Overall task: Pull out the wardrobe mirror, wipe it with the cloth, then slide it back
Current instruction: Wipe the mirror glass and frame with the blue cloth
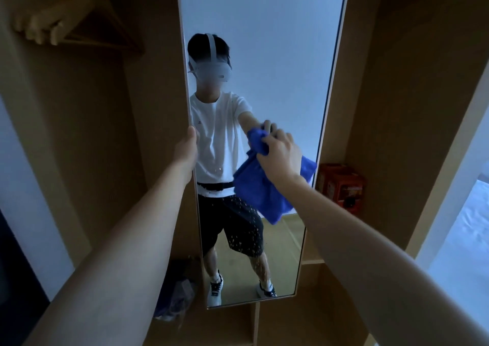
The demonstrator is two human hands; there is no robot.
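The tall, narrow wardrobe mirror [277, 54] stands pulled out in front of me, facing me, in a thin pale frame. My left hand [186, 150] grips its left edge at about mid height, thumb on the front. My right hand [280, 155] holds a bunched blue cloth [262, 189] against the glass near the right side, and most of the cloth hangs below the hand. The glass reflects a person in a white shirt and dark shorts.
Open wooden wardrobe compartments lie on both sides. Wooden hangers [68, 20] hang at the upper left. A red box [341, 184] sits on a shelf right of the mirror. A crumpled bag [177, 292] lies on the wardrobe floor at the lower left.
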